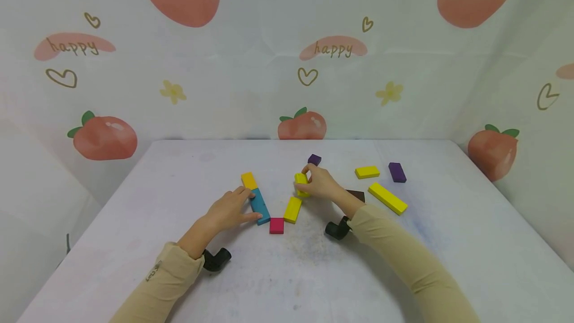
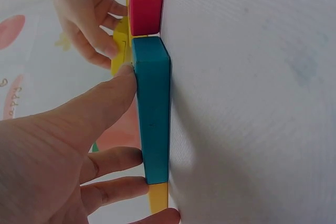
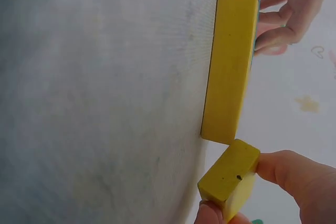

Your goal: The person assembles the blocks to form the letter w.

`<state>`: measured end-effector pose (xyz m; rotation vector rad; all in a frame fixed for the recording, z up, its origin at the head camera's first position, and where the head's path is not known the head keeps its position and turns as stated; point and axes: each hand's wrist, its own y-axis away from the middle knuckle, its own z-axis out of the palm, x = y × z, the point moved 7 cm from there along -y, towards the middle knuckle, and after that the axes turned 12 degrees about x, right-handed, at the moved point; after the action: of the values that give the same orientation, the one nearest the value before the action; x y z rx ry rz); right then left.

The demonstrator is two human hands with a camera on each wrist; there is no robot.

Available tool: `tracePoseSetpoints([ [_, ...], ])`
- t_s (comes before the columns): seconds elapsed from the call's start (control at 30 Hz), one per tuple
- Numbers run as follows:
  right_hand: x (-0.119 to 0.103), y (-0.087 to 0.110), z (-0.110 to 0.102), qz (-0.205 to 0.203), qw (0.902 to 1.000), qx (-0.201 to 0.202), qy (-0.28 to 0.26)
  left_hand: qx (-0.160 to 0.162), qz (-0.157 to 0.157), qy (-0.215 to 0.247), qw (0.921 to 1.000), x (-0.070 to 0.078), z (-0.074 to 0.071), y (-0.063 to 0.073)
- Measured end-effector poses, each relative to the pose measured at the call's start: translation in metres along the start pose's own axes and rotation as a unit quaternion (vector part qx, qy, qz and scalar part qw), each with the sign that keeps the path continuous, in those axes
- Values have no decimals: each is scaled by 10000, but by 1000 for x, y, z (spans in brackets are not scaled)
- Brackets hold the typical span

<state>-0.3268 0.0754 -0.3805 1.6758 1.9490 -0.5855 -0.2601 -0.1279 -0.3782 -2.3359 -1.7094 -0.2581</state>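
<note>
In the head view, a yellow block (image 1: 301, 178) is pinched between the thumb and fingers of my right hand (image 1: 322, 183). The right wrist view shows this yellow block (image 3: 229, 174) tilted, just off the end of a longer yellow block (image 3: 229, 66) lying flat. My left hand (image 1: 229, 209) touches a blue block (image 1: 260, 207) with fairly straight fingers, its thumb near the end by the red block (image 1: 276, 226). Beyond the blue block lies an orange-yellow block (image 1: 248, 180), end to end with it. These flat blocks form a V shape with the red block at its point.
Right of my right hand lie a short yellow block (image 1: 367, 172), a long yellow block (image 1: 387, 198), a purple block (image 1: 397, 172) and a dark brown block (image 1: 357, 195), partly hidden by the arm. Another purple block (image 1: 315, 159) sits behind the hand. A patterned curtain backs the white table (image 1: 287, 283).
</note>
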Motion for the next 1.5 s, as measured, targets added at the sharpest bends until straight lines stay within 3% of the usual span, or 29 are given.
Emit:
tracePoseSetpoints([
  [0.23,1,-3,5,147,9999,-48,7,18,5,7,10000,1,-1,0],
  [0.7,-2,-6,7,68,10000,-27,59,75,55,-51,9999,0,-1,-1],
  [1.17,2,-5,8,345,9988,-244,231,26,-40,-25,10000,1,-1,0],
  [1.5,3,-3,-4,-479,9977,-456,120,73,-2,-21,10000,1,-1,0],
])
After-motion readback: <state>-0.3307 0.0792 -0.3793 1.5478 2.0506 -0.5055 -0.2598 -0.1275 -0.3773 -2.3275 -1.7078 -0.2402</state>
